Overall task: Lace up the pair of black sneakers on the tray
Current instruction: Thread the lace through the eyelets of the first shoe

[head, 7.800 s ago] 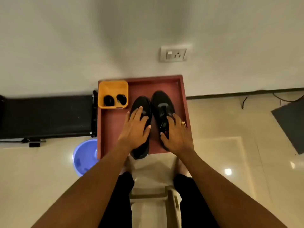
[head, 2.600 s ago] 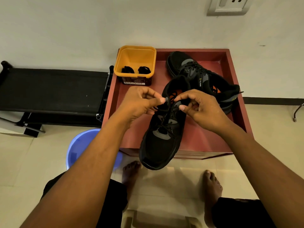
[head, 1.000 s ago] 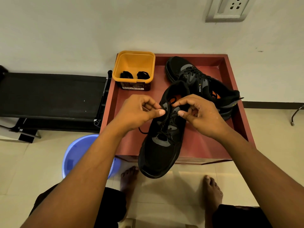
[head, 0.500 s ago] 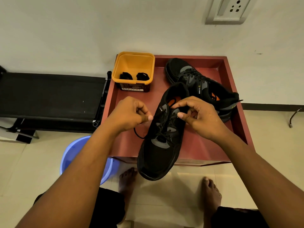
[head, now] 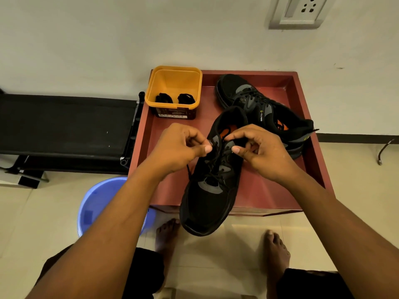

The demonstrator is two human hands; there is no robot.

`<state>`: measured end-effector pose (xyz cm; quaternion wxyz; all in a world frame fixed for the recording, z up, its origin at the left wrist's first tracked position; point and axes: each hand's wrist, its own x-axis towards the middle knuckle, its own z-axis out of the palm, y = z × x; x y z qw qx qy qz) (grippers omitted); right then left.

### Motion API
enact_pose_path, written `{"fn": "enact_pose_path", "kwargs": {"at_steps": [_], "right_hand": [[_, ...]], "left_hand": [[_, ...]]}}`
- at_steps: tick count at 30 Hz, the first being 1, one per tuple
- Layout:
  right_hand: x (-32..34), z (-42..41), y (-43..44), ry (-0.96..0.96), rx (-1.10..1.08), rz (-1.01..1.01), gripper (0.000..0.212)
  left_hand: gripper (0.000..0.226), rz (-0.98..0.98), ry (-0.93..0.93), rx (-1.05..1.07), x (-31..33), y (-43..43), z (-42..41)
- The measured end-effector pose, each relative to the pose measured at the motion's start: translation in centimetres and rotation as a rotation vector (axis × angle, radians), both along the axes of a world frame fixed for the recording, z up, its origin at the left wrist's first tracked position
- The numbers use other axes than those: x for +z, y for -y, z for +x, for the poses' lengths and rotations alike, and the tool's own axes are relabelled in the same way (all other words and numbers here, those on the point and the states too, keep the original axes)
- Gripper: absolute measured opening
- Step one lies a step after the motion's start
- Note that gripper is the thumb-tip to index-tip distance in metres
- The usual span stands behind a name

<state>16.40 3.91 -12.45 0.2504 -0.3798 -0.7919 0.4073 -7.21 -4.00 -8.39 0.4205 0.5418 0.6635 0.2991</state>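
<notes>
Both hands [head: 179, 147] [head: 264, 153], apparently, on sneaker [head: 206, 203] lace [head: 188, 170].

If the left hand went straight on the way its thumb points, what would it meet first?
Probably the near sneaker at its laced throat, with the right hand close beyond; depth is unclear.

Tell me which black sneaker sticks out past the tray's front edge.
The near sneaker, its toe overhanging that edge; the far sneaker lies well back on the red tray.
</notes>
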Motion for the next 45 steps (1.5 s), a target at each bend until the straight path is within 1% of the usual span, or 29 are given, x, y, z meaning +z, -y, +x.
{"fn": "enact_pose_path", "kwargs": {"at_steps": [3,4,7,8,11,14,16,18,20,24,26,27,28,29,30,32,33,34,35,37,38,40,42,43,45], "right_hand": [[0.0,0.1,0.1,-0.004,0.005,-0.004,0.029],[0.1,0.2,0.1,-0.006,0.007,-0.004,0.029],[0.2,0.0,0.1,-0.007,0.0,0.003,0.03],[0.2,-0.1,0.0,-0.005,-0.003,0.005,0.03],[0.1,-0.1,0.1,0.002,-0.001,0.009,0.031],[0.1,0.0,0.2,-0.014,0.002,-0.006,0.029],[0.2,0.0,0.1,-0.022,0.001,-0.008,0.03],[0.2,-0.1,0.0,-0.018,0.002,0.0,0.031],[0.1,-0.1,0.0,-0.015,0.003,-0.001,0.03],[0.4,0.2,0.0,-0.006,0.05,-0.005,0.026],[1.0,0.1,-0.5,0.03,0.113,0.031,0.026],[1.3,0.1,-0.8,0.064,0.149,0.057,0.027],[1.6,-0.1,-1.0,0.099,0.184,0.076,0.028],[1.9,-0.2,-1.3,0.128,0.213,0.083,0.03],[2.2,-0.3,-1.4,0.148,0.236,0.08,0.031],[2.7,-0.3,-1.4,0.163,0.251,0.078,0.028],[2.8,-0.3,-1.3,0.162,0.237,0.085,0.026],[2.9,-0.2,-1.2,0.157,0.212,0.089,0.025],[2.9,-0.2,-1.1,0.15,0.18,0.086,0.025],[2.9,-0.1,-0.6,0.112,0.07,0.075,0.025],[2.8,-0.2,-0.2,0.082,-0.018,0.061,0.024],[2.9,-0.4,0.7,0.013,-0.212,0.011,0.016],[3.2,-0.7,1.7,-0.067,-0.367,-0.106,0.005],[3.4,-0.9,2.1,-0.097,-0.405,-0.202,0.004],[3.7,-1.3,2.5,-0.073,-0.384,-0.394,0.019]], "left_hand": [[0.005,-0.162,-0.017,-0.056,0.1,0.3,-2.0],[0.007,-0.179,-0.009,-0.059,0.1,0.5,-2.2],[0.016,-0.069,0.014,-0.017,0.0,0.3,-0.7],[0.015,-0.035,0.019,0.005,-0.1,0.2,-0.2],[0.007,-0.052,-0.04,-0.012,-0.3,0.0,-0.8],[0.011,-0.096,0.008,-0.005,-0.1,0.3,-1.6],[0.017,-0.031,0.041,0.02,0.1,0.2,-0.8],[0.012,0.011,0.027,0.02,-0.1,-0.1,-0.2],[0.008,-0.051,-0.08,-0.006,-0.2,0.0,-1.2],[0.007,-0.346,-0.21,-0.142,0.1,1.0,-3.4],[0.008,-0.397,-0.287,-0.17,0.1,1.1,-3.1],[0.01,-0.359,-0.327,-0.139,-0.1,0.8,-2.8],[0.012,-0.278,-0.371,-0.086,-0.2,0.6,-2.5],[0.02,-0.163,-0.409,-0.029,-0.3,0.3,-2.0],[0.033,-0.042,-0.418,0.013,-0.3,0.2,-1.4],[0.058,0.133,-0.317,0.028,-0.2,0.0,-0.2],[0.064,0.174,-0.244,0.018,-0.1,0.0,0.3],[0.065,0.204,-0.186,0.01,-0.1,0.1,0.6],[0.061,0.235,-0.161,-0.001,-0.1,0.1,0.7],[0.046,0.26,-0.218,-0.04,-0.5,0.0,0.6],[0.039,0.247,-0.259,-0.049,-0.7,-0.1,0.5],[0.034,0.235,-0.285,-0.027,-1.1,-0.2,0.8],[0.033,0.285,-0.289,-0.013,-1.3,-0.4,1.2],[0.033,0.316,-0.28,-0.013,-1.3,-0.4,1.2],[0.032,0.359,-0.249,-0.014,-1.5,-0.6,1.3]]}}
